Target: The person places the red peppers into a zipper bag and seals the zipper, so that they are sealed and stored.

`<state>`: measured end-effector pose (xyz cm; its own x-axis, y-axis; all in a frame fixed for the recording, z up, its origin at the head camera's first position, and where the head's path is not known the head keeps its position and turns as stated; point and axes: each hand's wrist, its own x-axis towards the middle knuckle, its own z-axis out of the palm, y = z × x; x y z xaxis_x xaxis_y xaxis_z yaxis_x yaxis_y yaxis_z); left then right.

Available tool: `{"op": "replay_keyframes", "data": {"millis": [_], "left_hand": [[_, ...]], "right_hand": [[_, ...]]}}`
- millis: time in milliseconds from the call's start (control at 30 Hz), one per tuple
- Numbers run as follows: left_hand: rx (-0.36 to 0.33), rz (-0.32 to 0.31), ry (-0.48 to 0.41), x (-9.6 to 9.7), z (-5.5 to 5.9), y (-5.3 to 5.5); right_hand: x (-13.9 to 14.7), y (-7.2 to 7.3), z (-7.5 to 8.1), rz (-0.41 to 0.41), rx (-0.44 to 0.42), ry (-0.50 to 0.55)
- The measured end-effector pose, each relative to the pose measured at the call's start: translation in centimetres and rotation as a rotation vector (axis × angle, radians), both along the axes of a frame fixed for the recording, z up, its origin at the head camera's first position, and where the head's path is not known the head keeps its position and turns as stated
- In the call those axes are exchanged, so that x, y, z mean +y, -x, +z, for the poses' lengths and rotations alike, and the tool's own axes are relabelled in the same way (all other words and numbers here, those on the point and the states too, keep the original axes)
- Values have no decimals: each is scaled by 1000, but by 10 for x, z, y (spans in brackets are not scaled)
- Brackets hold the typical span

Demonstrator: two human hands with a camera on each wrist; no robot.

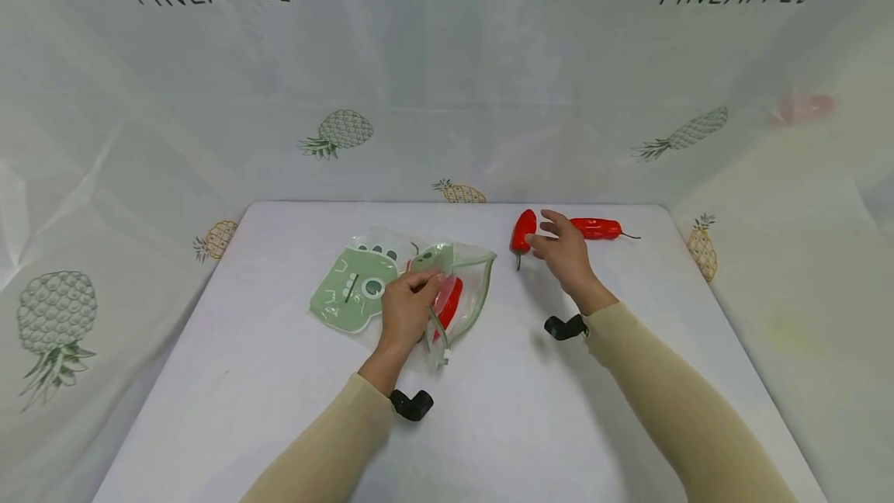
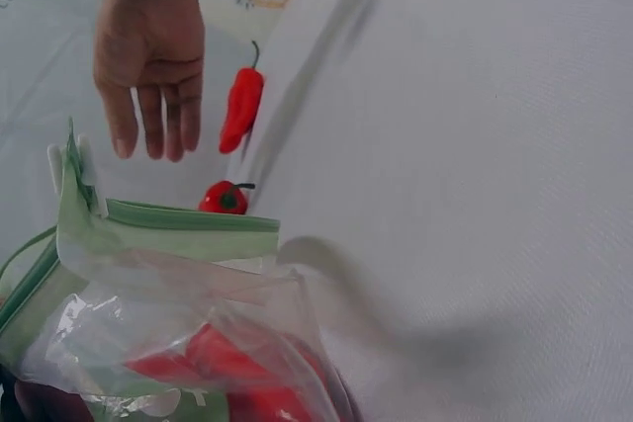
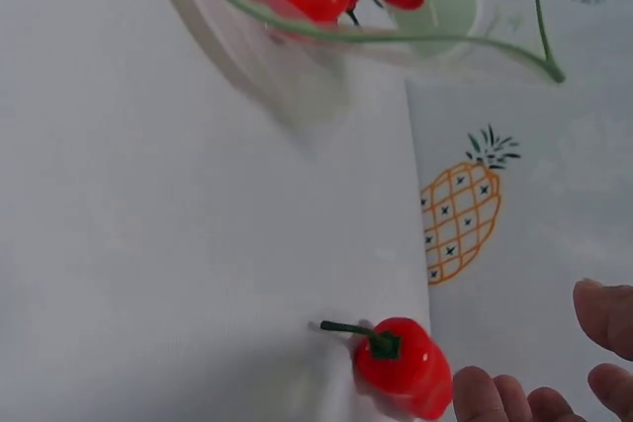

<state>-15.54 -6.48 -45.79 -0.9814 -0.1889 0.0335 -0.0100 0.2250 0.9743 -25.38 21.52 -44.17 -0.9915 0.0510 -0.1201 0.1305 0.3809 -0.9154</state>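
Note:
A clear zip bag printed with a green cartoon face (image 1: 352,293) lies on the table, its green-edged mouth spread toward the right. My left hand (image 1: 405,309) pinches the bag near this mouth. Through the plastic, red chili peppers (image 2: 247,368) show in the left wrist view. To the right, my right hand (image 1: 567,256) hovers over the table with fingers spread and nothing held. Just left of its fingertips lies one red chili pepper (image 1: 524,231), its green stem toward me; the right wrist view shows that pepper (image 3: 401,363) beside the fingers. Another red chili pepper (image 1: 595,228) lies behind the right hand.
The white table (image 1: 230,379) ends at a far edge close behind the loose peppers. A pale curtain (image 1: 447,60) printed with pineapples hangs behind and at the sides. A black camera mount (image 1: 412,405) sticks out from the left wrist, another (image 1: 564,327) from the right.

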Motion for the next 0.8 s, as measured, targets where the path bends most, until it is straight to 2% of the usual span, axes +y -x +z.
{"op": "replay_keyframes", "data": {"millis": [500, 800], "left_hand": [[5, -3, 18, 0, -4, 0], [3, 3, 40, 0, -3, 0]], "right_hand": [[14, 35, -17, -35, -116, -93], [7, 49, -28, -25, -180, -74]]}}
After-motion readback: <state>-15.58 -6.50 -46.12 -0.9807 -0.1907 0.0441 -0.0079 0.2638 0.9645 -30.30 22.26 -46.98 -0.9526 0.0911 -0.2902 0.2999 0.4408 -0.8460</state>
